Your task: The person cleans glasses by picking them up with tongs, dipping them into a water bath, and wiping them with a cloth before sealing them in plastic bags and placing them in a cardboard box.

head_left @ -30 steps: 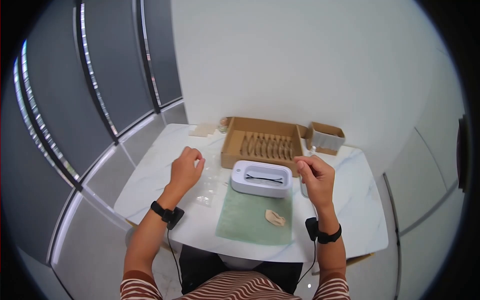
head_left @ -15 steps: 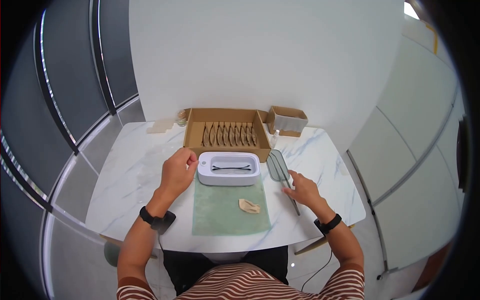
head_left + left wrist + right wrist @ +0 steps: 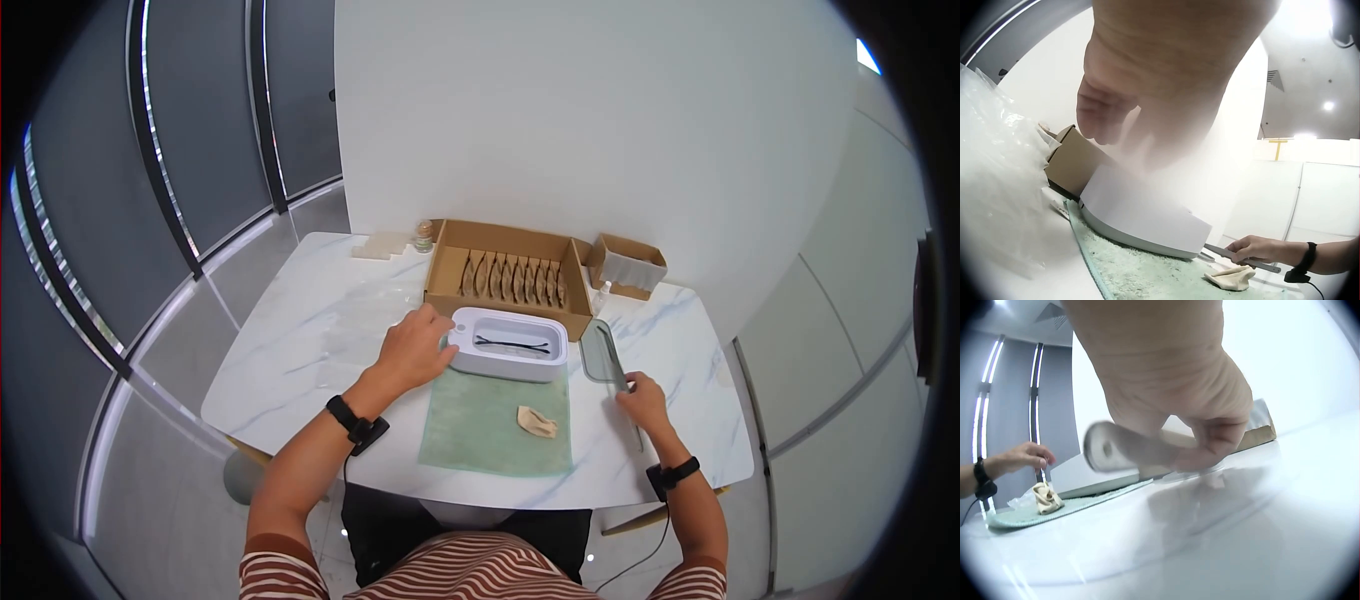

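A white tub-shaped device (image 3: pixel 510 365) holds a thin dark frame (image 3: pixel 512 345) in its basin. My left hand (image 3: pixel 412 350) is at the device's left end, fingers loosely bent, holding nothing; whether the fingertips touch it I cannot tell. In the left wrist view the fingers (image 3: pixel 1100 115) hang above the device (image 3: pixel 1141 206). To the right, my right hand (image 3: pixel 643 402) pinches a long grey metal tool (image 3: pixel 640 438) between thumb and fingers. Its flat end with a hole (image 3: pixel 1107 447) sticks out from the grip in the right wrist view. The tool's far end reaches over a greyish clear lid (image 3: pixel 597 355).
A green mat (image 3: pixel 480 430) lies under the device, with a crumpled beige cloth (image 3: pixel 537 422) on it. Behind stands a cardboard box (image 3: pixel 500 235) with several brown pieces. A smaller box (image 3: pixel 628 262), a small bottle (image 3: pixel 601 297), a jar (image 3: pixel 424 238) and clear plastic (image 3: pixel 360 330) lie around.
My right hand has come down to the table and taken hold of the long grey tool. My left hand has moved to the device's left end. The head view has shifted.
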A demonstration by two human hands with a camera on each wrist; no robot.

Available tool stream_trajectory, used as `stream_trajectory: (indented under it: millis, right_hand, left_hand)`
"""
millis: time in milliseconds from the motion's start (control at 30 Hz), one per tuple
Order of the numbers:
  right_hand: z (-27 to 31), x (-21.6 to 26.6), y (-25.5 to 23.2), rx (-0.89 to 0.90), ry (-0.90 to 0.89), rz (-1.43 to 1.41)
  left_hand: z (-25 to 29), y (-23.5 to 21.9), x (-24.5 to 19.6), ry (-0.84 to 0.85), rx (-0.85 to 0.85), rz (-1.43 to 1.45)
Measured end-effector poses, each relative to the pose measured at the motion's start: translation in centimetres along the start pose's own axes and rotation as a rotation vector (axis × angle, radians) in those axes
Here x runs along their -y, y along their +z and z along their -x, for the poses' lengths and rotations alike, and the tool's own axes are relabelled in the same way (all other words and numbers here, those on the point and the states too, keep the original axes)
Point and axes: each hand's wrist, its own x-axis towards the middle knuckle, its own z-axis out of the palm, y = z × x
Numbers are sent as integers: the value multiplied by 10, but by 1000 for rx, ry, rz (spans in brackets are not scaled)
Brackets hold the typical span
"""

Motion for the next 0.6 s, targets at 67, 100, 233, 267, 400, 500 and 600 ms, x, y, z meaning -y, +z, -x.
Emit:
stream_trajectory:
  millis: [67, 100, 233, 267, 400, 500, 600]
  right_hand:
    - [-3, -16, -6, -63, 7, -192]
    - [-3, -22, -6, -129, 21, -384]
    - [20, 20, -44, -116, 71, -796]
    - [26, 33, -51, -118, 82, -802]
    - [42, 69, -59, -142, 14, -1078]
    - [44, 80, -62, -99, -68, -1128]
    - [43, 90, -66, -34, -99, -1092]
  left_hand:
    - [-2, 1, -1, 13, 35, -22]
    - [-3, 2, 0, 13, 36, -26]
    - [-11, 5, -2, 52, 107, -95]
    - [-12, 6, -3, 63, 128, -120]
    - [-15, 7, -5, 44, 185, -199]
    - [-18, 3, -6, 68, 193, -217]
    - [-21, 5, -5, 96, 237, -288]
